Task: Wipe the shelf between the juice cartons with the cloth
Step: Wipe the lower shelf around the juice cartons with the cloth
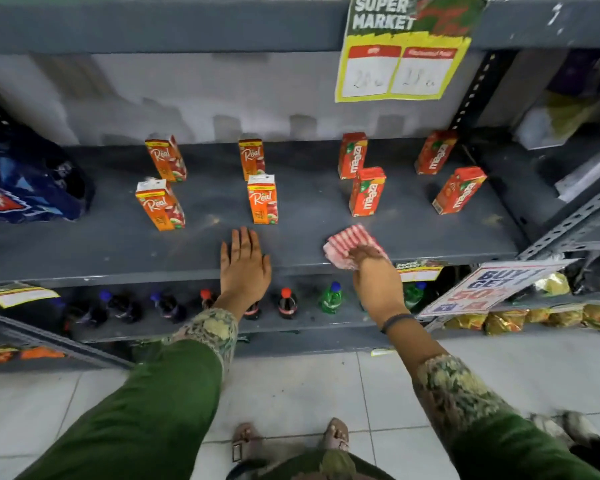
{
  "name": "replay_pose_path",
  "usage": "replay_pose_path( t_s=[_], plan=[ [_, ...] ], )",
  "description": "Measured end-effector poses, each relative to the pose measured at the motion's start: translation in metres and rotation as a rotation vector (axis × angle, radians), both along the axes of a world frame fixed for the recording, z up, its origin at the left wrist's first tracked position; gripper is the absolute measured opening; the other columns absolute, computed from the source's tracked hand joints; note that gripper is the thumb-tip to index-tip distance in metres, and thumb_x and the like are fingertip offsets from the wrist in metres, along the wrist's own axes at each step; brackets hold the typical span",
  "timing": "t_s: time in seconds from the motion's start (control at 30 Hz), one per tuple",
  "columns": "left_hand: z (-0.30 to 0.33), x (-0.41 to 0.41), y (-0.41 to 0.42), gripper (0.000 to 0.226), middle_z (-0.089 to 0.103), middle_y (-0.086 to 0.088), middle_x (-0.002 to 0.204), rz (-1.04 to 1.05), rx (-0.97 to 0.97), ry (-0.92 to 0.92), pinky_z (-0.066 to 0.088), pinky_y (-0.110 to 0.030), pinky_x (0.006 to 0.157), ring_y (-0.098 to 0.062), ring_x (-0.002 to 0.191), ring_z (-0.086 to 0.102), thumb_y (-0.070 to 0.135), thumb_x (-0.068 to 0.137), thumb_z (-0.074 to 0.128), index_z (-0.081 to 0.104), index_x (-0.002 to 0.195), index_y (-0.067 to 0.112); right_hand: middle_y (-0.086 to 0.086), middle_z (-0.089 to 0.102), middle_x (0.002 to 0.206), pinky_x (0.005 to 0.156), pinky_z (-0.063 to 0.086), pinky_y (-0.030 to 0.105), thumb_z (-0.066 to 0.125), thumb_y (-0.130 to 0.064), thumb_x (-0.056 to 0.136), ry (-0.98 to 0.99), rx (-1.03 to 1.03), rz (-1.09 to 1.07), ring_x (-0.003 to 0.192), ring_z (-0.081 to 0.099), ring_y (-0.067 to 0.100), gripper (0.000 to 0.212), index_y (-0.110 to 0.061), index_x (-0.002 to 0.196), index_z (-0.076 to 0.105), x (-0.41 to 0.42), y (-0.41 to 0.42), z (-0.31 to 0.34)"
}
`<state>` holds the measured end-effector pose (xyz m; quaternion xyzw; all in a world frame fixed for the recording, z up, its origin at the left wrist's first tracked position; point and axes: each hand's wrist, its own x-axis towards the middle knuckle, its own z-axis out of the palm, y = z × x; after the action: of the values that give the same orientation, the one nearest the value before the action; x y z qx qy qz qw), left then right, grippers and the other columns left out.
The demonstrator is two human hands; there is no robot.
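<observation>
A red-and-white striped cloth (352, 244) was pressed flat on the grey metal shelf (84, 244) near its front edge, just in front of the nearest Maaza carton (367, 192). It was held down by the right hand (374, 271), whose fingers (362, 252) were laid over the cloth's near side; whether they were spread or bunched could not be told, since they were blurred. The left hand (245, 265) was rested palm-down on the bare shelf, fingers straight and close together, just in front of a Real carton (262, 199).

The cloth was judged soft, light and limp, likely to bunch unless kept flat under the palm rather than pinched at a corner. The cartons, stood upright and well apart in rows, were judged light and easily toppled, so the lane between the Real and Maaza cartons would best be wiped with the cloth kept low and clear of their sides.
</observation>
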<state>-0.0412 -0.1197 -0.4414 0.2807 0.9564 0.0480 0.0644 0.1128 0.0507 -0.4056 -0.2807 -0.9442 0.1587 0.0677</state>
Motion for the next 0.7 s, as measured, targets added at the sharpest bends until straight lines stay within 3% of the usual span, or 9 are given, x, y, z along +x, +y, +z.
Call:
replay_pose_path(
  t_s=[0.13,0.3,0.37,0.47,0.57,0.63,0.7],
  plan=[
    [-0.003,-0.002,-0.001,0.059,0.002,-0.014,0.158,-0.008,-0.008,-0.002,0.0,-0.048,0.118,-0.027,0.146,-0.004,0.033,0.098,0.021,0.001,0.146,0.004,0.011,0.042,0.15,0.115,0.033,0.032,0.048,0.006,0.082,-0.064,-0.001,0.126,0.137,0.042,0.023,0.058,-0.008,0.139,0.045,-0.041,0.018,0.004],
    [-0.003,-0.005,-0.002,0.059,0.002,-0.014,0.158,-0.013,-0.01,-0.02,0.001,-0.048,0.118,-0.028,0.146,-0.004,0.031,0.098,0.022,0.003,0.146,0.004,0.011,0.064,0.127,0.095,0.053,0.041,0.049,-0.01,0.085,-0.186,-0.034,0.337,0.114,0.062,0.032,0.045,-0.017,0.129,0.056,-0.033,-0.016,0.007],
    [-0.003,-0.004,-0.001,0.059,0.001,-0.015,0.158,-0.015,-0.007,-0.023,0.001,-0.048,0.118,-0.028,0.146,-0.005,0.032,0.098,0.022,0.003,0.146,0.004,0.017,0.069,0.115,0.085,0.054,0.042,0.051,-0.016,0.086,-0.109,-0.014,0.229,0.103,0.065,0.038,0.035,-0.013,0.119,0.062,-0.015,-0.011,0.015],
    [-0.002,-0.002,-0.001,0.059,0.001,-0.013,0.158,-0.009,0.009,-0.013,0.001,-0.046,0.118,-0.027,0.146,-0.004,0.032,0.097,0.022,0.003,0.146,0.006,0.023,0.07,0.104,0.077,0.054,0.044,0.051,-0.01,0.085,0.113,0.023,-0.028,0.091,0.066,0.043,0.032,-0.009,0.115,0.062,-0.017,0.001,0.028],
    [-0.001,-0.001,-0.002,0.059,0.001,-0.013,0.158,-0.008,0.023,-0.017,0.001,-0.046,0.119,-0.027,0.146,-0.004,0.031,0.097,0.023,0.003,0.146,0.006,0.022,0.066,0.117,0.086,0.053,0.045,0.046,0.0,0.086,0.063,-0.081,-0.034,0.102,0.064,0.042,0.039,-0.009,0.122,0.058,-0.05,0.005,0.024],
    [0.0,0.0,-0.002,0.058,0.003,-0.014,0.158,-0.014,0.033,-0.012,0.003,-0.047,0.119,-0.027,0.146,-0.003,0.03,0.097,0.024,0.005,0.147,0.006,0.016,0.062,0.129,0.099,0.05,0.042,0.046,0.001,0.086,-0.088,-0.113,0.155,0.116,0.059,0.035,0.045,-0.013,0.128,0.056,-0.064,-0.004,0.017],
    [0.0,0.0,-0.002,0.058,0.005,-0.014,0.158,-0.017,0.036,0.003,0.003,-0.047,0.119,-0.028,0.146,-0.001,0.03,0.097,0.024,0.006,0.146,0.005,0.012,0.064,0.128,0.101,0.049,0.04,0.047,0.0,0.084,-0.151,-0.058,0.307,0.116,0.061,0.031,0.05,-0.019,0.13,0.056,-0.063,-0.013,0.008]
  ],
)
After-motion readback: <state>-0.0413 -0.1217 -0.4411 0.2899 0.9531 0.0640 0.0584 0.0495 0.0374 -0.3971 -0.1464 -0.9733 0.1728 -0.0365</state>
